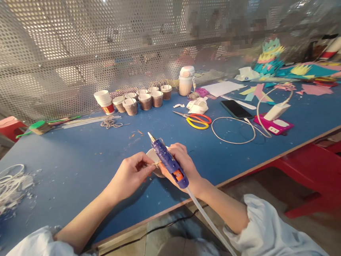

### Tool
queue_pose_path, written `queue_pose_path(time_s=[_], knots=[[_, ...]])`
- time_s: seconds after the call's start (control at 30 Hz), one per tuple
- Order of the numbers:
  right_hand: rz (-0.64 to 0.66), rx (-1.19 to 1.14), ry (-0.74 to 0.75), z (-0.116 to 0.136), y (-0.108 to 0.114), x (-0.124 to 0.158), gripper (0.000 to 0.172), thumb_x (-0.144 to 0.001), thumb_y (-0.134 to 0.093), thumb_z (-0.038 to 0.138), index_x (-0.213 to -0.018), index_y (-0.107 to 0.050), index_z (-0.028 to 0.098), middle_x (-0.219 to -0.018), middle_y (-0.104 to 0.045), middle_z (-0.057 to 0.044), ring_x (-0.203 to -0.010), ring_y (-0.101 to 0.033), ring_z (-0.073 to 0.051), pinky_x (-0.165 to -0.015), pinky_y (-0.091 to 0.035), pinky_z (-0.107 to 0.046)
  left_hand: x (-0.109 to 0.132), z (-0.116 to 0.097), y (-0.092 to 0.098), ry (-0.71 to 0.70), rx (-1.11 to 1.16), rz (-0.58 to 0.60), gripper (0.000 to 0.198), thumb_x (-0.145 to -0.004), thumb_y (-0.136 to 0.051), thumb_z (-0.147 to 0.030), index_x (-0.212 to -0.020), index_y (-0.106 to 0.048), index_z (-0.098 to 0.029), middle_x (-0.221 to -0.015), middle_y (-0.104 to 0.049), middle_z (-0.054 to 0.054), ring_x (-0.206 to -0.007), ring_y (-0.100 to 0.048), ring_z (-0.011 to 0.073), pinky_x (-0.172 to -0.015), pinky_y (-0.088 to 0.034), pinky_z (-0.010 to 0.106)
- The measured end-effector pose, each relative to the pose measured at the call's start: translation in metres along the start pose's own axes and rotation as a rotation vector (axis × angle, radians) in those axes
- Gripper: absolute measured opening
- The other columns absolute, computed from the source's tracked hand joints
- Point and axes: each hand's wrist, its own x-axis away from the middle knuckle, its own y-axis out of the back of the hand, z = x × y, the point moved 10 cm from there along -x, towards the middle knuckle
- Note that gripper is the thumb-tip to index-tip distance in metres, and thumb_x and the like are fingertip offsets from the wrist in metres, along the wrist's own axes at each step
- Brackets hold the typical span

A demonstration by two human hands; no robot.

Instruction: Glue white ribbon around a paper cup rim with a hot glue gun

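A blue hot glue gun (166, 155) with a long glue stick out of its back end is in my right hand (188, 166), its nozzle pointing away from me. Under the gun is a small round pale piece, seemingly a paper cup (152, 155), mostly hidden by the gun and my fingers. My left hand (132, 173) is closed in a pinch on a thin strand of twine (153, 164) at the cup's side. The fingers of my right hand also touch the cup near the twine, though the gun partly covers them.
Behind stand several twine-wrapped cups (145, 101) and stacked paper cups (102, 99). Scissors (198, 121), a phone (236, 109), a looped cable (234, 142) and a bottle (186, 81) lie or stand to the right. White cord (2, 184) lies left; a red stool (320, 170) stands right.
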Motion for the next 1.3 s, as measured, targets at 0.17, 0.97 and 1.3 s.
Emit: queue_pose_path(time_s=[0.17,0.97,1.3], knots=[[-0.008,-0.01,0.012,0.0,0.0,0.0,0.024,-0.08,-0.061,0.012,-0.091,-0.044,0.025,-0.08,-0.055,0.0,-0.076,-0.053,-0.019,-0.082,-0.042,-0.039,-0.001,0.002,0.001,-0.009,0.005,-0.035,0.017,-0.083,-0.062,-0.032,-0.092,-0.062,-0.018,-0.063,-0.062,-0.003,-0.05,-0.053,0.0101,-0.047,-0.044,0.022],[-0.009,0.026,-0.01,-0.001,0.005,-0.001,0.017,-0.082,-0.059,0.014,-0.086,-0.045,0.024,-0.074,-0.052,0.002,-0.072,-0.051,-0.017,-0.08,-0.041,-0.039,-0.001,-0.014,0.01,-0.616,-0.269,0.133,0.022,-0.096,-0.046,-0.02,-0.102,-0.068,-0.017,-0.127,-0.061,0.014,-0.114,-0.061,0.0198,-0.096,-0.051,0.031],[0.02,0.01,-0.014,-0.004,0.003,0.001,0.015,-0.082,-0.058,0.015,-0.087,-0.047,0.024,-0.076,-0.053,0.002,-0.073,-0.053,-0.018,-0.08,-0.042,-0.039,0.012,-0.028,0.002,-0.701,-0.329,0.113,0.02,-0.092,-0.052,-0.01,-0.106,-0.064,-0.015,-0.101,-0.064,0.01,-0.092,-0.065,0.014,-0.081,-0.054,0.023]])
